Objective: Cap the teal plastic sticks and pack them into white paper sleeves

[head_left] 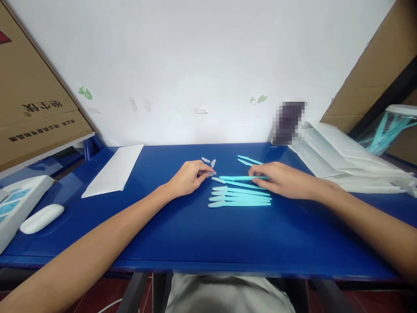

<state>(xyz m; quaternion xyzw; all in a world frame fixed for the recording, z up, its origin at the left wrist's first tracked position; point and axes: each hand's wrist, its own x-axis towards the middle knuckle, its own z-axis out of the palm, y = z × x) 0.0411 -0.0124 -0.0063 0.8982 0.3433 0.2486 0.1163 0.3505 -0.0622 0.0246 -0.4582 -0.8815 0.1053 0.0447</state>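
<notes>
My left hand [188, 177] rests on the blue table [182, 230], its fingers pinched on a small pale cap [208, 173]. My right hand [282, 179] grips the handle end of a teal razor stick [237, 178] that lies just above the table, tip pointing toward my left hand. Below it several teal razor sticks [239, 196] lie side by side in a row. Two more teal sticks [248, 161] lie further back. Two loose pale caps [209, 161] sit behind my left fingers.
A white paper bag [114, 170] lies flat at the left. A white mouse [41, 218] and a white device [18, 200] sit at the left edge. A stack of white bags [345, 163] and a clear container of teal sticks [391, 128] stand at right. Cardboard boxes [32, 95] flank both sides.
</notes>
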